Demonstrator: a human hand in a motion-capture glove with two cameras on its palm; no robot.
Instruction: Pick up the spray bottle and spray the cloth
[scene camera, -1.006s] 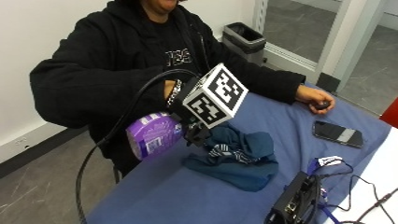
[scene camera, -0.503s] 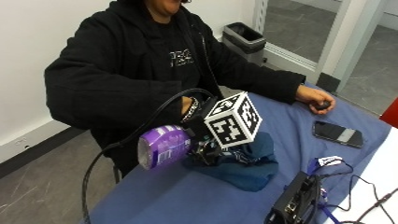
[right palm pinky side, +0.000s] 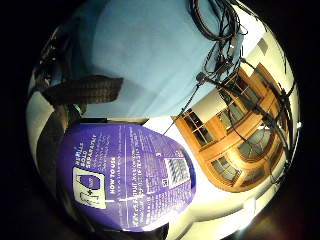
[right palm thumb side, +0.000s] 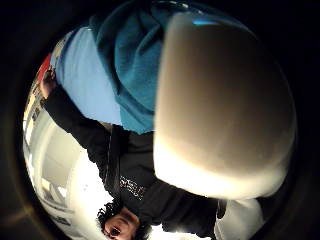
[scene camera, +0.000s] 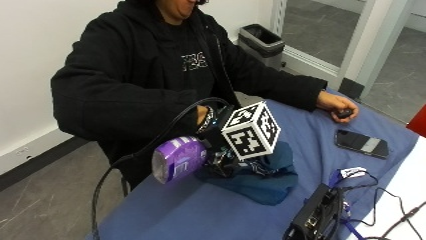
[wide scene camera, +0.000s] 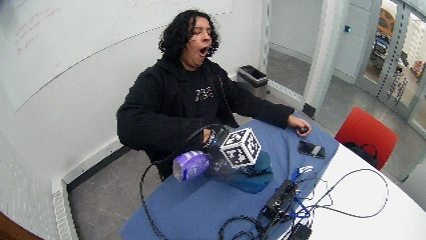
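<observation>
Nearest, the bottle lies tipped on its side in the gloved right hand, whose fingers wrap it; its long axis runs about nine to three, base at nine. Just past its nozzle end, at three o'clock, the teal cloth sits bunched on the table.

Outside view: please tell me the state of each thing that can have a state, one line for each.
spray bottle: lifted off the table, tilted on its side, nozzle end toward the cloth.
right hand: grips the spray bottle over the cloth.
cloth: crumpled in a heap on the blue table cover.
phone: lying flat, screen dark.
left hand: resting on the table, bare.
</observation>
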